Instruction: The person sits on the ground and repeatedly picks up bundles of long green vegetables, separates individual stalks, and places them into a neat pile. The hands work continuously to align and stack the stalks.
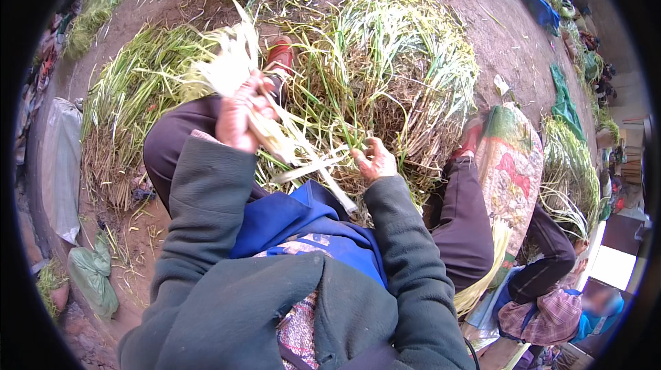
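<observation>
My left hand (242, 114) is closed around a bundle of pale, flat plant stalks (273, 140); its leafy ends fan out beyond the fist, and the stalk ends point down over my lap. To the right, my right hand (376, 160) is at the near edge of a large heap of green stalks with brown roots (408, 75). Its fingers are bent near some thin green leaves; whether they grip any cannot be told. A second heap of green stalks (129, 101) lies beyond my left knee. A blue cloth (310, 220) covers my lap.
A printed sack (508, 163) lies beside my right leg, with pale stalks (485, 266) near it. Another person (547, 308) sits at the lower right, near a further heap (568, 173). A white sack (63, 168) and a green bag (94, 279) lie at the left.
</observation>
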Action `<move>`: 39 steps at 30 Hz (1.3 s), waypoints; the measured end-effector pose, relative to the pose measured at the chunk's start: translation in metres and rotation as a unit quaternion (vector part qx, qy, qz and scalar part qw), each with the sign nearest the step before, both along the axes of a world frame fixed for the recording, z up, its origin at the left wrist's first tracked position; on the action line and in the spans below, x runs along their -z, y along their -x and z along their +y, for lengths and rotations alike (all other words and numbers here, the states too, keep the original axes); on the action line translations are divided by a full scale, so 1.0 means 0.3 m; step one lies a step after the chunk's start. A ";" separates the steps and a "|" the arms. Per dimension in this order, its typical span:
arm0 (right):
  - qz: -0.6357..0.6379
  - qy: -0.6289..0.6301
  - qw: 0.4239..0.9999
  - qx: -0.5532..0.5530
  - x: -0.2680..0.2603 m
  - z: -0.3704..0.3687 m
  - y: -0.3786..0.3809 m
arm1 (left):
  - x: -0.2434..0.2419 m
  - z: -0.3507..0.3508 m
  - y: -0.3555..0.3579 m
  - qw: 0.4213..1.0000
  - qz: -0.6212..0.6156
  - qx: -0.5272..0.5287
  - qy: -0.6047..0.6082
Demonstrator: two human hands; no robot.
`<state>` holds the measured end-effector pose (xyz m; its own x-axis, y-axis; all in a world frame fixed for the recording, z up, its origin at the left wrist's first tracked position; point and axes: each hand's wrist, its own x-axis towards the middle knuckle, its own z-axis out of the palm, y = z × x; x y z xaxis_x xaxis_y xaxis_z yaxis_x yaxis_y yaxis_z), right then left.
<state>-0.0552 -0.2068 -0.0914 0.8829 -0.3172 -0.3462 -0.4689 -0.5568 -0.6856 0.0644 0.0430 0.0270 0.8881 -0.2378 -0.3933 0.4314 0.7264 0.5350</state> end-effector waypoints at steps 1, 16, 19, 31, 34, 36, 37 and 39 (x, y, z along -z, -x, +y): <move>-0.016 0.000 1.000 0.010 -0.048 0.011 0.000 | 0.033 -0.026 0.008 1.000 0.012 0.010 0.024; -0.082 -0.222 0.961 -0.140 -0.242 0.224 -0.047 | 0.118 -0.151 0.178 0.977 0.027 0.082 -0.194; -0.037 -0.127 0.940 -0.316 -0.190 0.199 -0.103 | 0.135 -0.156 0.170 0.965 0.002 0.089 -0.245; 0.059 0.006 0.994 -0.097 0.216 0.111 -0.274 | 0.193 -0.160 0.104 0.975 0.131 0.065 -0.166; 0.085 -0.122 0.986 -0.073 0.262 0.097 -0.249 | 0.206 -0.161 0.106 0.979 0.117 0.062 -0.153; 0.084 -0.096 0.986 -0.111 0.268 0.093 -0.247 | 0.210 -0.158 0.106 0.979 0.117 0.065 -0.152; 0.080 -0.072 0.987 -0.115 0.261 0.092 -0.251 | 0.211 -0.156 0.107 0.980 0.113 0.066 -0.148; 0.066 -0.032 0.989 -0.131 0.215 0.098 -0.253 | 0.212 -0.153 0.106 0.981 0.107 0.063 -0.147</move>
